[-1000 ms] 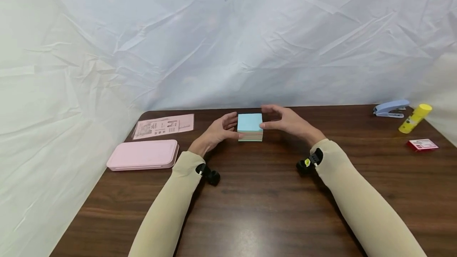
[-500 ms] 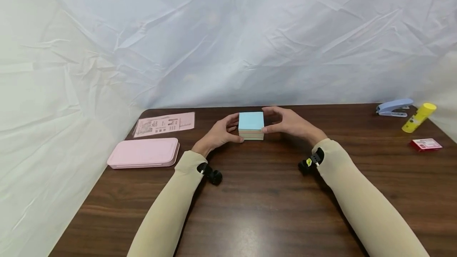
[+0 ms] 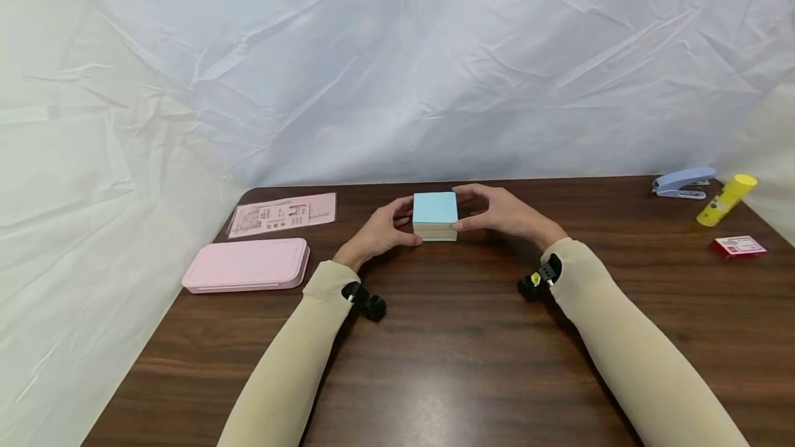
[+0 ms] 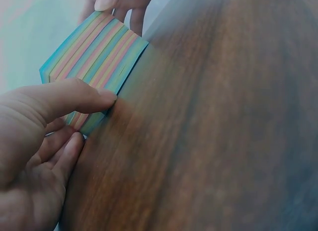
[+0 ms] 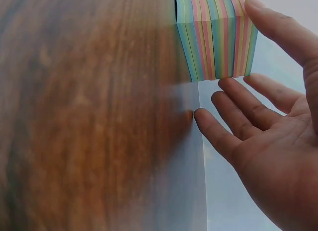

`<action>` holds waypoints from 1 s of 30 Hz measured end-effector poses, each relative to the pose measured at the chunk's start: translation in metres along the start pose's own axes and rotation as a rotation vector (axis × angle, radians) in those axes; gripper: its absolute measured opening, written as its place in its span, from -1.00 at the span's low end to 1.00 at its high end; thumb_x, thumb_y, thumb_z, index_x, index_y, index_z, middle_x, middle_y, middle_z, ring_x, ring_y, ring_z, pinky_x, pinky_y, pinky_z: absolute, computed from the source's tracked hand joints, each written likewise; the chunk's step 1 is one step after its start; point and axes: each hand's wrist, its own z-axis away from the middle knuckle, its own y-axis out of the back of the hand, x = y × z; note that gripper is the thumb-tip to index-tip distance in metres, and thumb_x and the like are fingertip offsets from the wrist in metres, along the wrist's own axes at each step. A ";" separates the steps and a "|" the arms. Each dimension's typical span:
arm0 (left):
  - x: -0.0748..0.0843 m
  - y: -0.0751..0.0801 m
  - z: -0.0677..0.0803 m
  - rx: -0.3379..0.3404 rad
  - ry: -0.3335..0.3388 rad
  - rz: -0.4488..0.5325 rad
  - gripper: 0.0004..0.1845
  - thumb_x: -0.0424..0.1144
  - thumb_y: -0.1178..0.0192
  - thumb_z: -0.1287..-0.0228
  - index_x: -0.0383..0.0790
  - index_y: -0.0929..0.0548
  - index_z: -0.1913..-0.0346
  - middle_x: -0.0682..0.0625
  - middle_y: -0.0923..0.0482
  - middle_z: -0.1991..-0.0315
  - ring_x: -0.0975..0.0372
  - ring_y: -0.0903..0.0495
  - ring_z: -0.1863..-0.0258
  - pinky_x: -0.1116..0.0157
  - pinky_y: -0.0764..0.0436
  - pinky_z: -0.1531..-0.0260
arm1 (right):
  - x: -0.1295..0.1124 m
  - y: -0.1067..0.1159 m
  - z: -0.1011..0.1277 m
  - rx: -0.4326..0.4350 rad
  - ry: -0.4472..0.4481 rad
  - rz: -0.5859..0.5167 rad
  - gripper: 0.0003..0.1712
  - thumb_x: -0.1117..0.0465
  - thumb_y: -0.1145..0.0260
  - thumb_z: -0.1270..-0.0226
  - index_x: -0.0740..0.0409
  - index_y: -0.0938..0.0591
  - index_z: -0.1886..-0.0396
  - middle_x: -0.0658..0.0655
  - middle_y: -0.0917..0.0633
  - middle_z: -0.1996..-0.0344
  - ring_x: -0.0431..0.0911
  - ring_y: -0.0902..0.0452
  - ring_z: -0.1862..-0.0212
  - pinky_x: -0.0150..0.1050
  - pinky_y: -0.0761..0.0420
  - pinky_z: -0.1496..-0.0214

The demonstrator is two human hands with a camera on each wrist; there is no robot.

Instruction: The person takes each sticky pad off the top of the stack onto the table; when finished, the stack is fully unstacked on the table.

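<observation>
A square stack of sticky notes [image 3: 435,208] sits on the dark wooden table near its back edge, with a light blue sheet on top. Striped layers of pink, yellow, green and blue show on the stack's side in both wrist views. My left hand [image 3: 377,232] holds its left side, the thumb [image 4: 102,99] low on the near face and the other fingers around the left side. At the right, my right hand [image 3: 508,214] has its thumb [image 5: 261,15] at the upper near corner, and fingertips touch the right side. The far side of the stack is hidden.
A pink case [image 3: 247,265] and pink printed sheets [image 3: 282,216] lie at the left. On the right are a blue stapler [image 3: 683,183], a yellow glue stick [image 3: 727,200] and a small red box [image 3: 738,247]. White sheeting [image 3: 397,88] hangs behind the table.
Both hands have closed in on the stack; the left thumb has come to the lower near edge and the right fingers now meet the right side. The stack has hardly moved.
</observation>
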 end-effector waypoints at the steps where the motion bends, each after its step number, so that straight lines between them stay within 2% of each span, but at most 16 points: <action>1: 0.000 0.000 0.000 0.003 0.001 -0.008 0.02 -0.46 -0.50 -0.28 -0.24 -0.14 -0.70 -0.22 -0.29 -0.57 -0.03 -0.36 -0.51 0.17 -0.42 -0.45 | 0.000 0.000 0.000 0.002 -0.002 0.003 -0.02 -0.02 -0.57 -0.36 0.14 -0.34 -0.65 0.26 -0.45 -0.48 0.19 -0.35 -0.47 0.29 -0.36 -0.47; 11: 0.000 0.002 -0.002 0.018 -0.001 -0.053 -0.03 -0.41 -0.53 -0.25 -0.29 -0.24 -0.65 -0.22 -0.38 -0.51 -0.03 -0.46 -0.42 0.09 -0.50 -0.39 | 0.000 0.001 0.000 0.025 -0.010 0.063 0.00 -0.09 -0.60 -0.31 0.12 -0.39 -0.63 0.25 -0.44 -0.49 0.18 -0.37 -0.47 0.28 -0.40 -0.45; 19: 0.000 0.003 -0.001 0.019 -0.005 -0.059 -0.04 -0.39 -0.54 -0.24 -0.30 -0.27 -0.64 -0.23 -0.41 -0.47 -0.04 -0.50 -0.37 0.09 -0.53 -0.36 | -0.002 0.002 -0.001 0.039 -0.014 0.115 -0.01 -0.12 -0.59 -0.31 0.12 -0.41 -0.62 0.30 -0.20 -0.63 0.25 -0.25 -0.54 0.32 -0.36 -0.47; 30: 0.000 0.002 -0.002 0.027 -0.011 -0.064 -0.06 -0.39 -0.54 -0.23 -0.27 -0.31 -0.63 -0.17 -0.40 -0.51 -0.01 -0.48 -0.39 0.11 -0.51 -0.37 | -0.004 0.011 0.004 0.102 0.009 0.020 -0.09 -0.08 -0.60 -0.30 0.09 -0.47 -0.56 0.18 -0.51 -0.41 0.13 -0.40 -0.42 0.24 -0.42 -0.42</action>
